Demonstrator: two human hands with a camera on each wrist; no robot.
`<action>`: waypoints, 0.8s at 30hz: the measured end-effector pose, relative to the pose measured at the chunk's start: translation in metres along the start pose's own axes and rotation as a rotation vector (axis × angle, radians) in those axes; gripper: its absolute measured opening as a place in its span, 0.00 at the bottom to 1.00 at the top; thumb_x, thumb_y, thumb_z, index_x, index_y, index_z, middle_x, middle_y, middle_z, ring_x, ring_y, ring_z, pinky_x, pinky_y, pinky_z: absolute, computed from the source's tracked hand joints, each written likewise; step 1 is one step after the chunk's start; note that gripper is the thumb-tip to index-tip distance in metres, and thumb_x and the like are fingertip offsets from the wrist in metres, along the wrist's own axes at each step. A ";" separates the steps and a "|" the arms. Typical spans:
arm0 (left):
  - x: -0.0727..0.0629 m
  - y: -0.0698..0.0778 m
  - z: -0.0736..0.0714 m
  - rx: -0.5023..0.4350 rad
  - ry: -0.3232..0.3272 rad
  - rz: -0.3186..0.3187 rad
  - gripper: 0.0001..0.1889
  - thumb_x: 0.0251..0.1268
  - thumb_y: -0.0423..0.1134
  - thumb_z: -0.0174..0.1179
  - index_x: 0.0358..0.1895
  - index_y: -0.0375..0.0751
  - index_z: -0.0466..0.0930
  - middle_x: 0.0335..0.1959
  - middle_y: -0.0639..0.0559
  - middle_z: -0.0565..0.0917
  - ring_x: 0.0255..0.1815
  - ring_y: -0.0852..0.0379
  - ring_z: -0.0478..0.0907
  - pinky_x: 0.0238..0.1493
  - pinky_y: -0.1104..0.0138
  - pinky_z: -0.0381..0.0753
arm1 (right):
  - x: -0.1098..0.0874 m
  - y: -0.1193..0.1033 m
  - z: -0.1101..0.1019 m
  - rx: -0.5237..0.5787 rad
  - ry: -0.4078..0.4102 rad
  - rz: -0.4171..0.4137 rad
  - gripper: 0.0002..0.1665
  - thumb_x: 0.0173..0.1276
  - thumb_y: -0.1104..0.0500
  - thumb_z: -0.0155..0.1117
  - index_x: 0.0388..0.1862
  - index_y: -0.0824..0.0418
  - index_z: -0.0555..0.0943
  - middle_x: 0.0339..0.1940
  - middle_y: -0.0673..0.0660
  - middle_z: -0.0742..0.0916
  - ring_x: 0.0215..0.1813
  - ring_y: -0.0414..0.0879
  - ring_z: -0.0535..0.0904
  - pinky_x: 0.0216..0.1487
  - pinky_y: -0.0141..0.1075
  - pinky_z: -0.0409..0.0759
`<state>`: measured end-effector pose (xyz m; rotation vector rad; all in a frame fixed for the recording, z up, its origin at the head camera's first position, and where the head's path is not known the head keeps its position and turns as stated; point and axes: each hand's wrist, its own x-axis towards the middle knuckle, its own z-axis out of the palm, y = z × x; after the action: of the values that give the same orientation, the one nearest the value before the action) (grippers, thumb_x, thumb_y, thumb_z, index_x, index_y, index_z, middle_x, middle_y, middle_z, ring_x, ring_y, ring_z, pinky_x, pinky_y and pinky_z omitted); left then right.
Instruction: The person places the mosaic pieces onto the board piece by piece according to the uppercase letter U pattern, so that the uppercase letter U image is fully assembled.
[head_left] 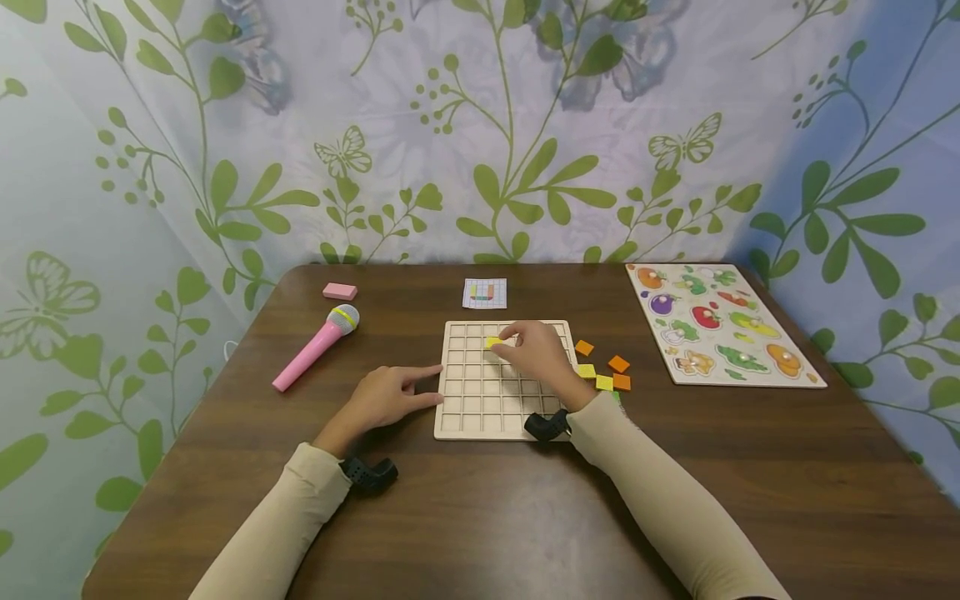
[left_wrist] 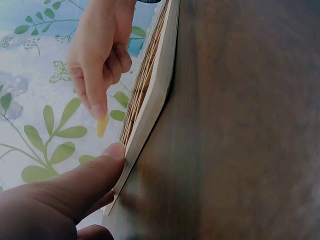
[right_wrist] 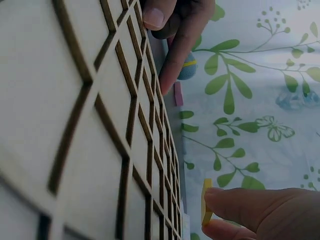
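A wooden grid board (head_left: pixel 472 406) of small square cells lies flat on the table. Over its upper part, my right hand (head_left: pixel 538 354) pinches a yellow square tile (head_left: pixel 492 342) between thumb and fingers. In the right wrist view the tile (right_wrist: pixel 206 202) is held on edge, apart from the grid. My left hand (head_left: pixel 384 394) touches the board's left edge with its fingers extended and spread. From the left wrist, the thumb (left_wrist: pixel 102 172) rests against the board's side. Loose yellow tiles (head_left: pixel 604 382) and orange tiles (head_left: pixel 618 364) lie right of the board, a green one partly hidden by the right sleeve.
Behind the board lies a small gridded card (head_left: pixel 485 304) with a coloured U shape. A pink microphone (head_left: pixel 311 354) and a pink block (head_left: pixel 340 292) are at the left. A vegetable puzzle board (head_left: pixel 720 367) lies at the right. Patterned cloth (head_left: pixel 420 167) hangs behind the table.
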<state>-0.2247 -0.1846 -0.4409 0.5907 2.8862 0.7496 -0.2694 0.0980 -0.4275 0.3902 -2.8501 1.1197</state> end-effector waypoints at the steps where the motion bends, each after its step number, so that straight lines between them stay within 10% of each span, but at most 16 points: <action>1: 0.000 0.000 0.000 -0.001 -0.001 0.000 0.31 0.64 0.62 0.67 0.70 0.62 0.77 0.15 0.58 0.68 0.16 0.61 0.62 0.22 0.64 0.63 | 0.001 -0.003 0.003 0.004 0.003 0.003 0.18 0.68 0.49 0.72 0.51 0.58 0.89 0.17 0.52 0.77 0.17 0.43 0.64 0.23 0.37 0.64; 24: 0.001 -0.001 0.000 0.000 0.002 0.014 0.31 0.65 0.62 0.67 0.70 0.61 0.78 0.15 0.59 0.68 0.16 0.62 0.62 0.22 0.65 0.64 | 0.022 -0.011 0.037 -0.101 0.017 0.013 0.16 0.70 0.46 0.70 0.50 0.53 0.88 0.21 0.49 0.82 0.23 0.43 0.74 0.20 0.36 0.68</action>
<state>-0.2257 -0.1849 -0.4410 0.6116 2.8870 0.7531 -0.2865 0.0605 -0.4440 0.3540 -2.8835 0.9710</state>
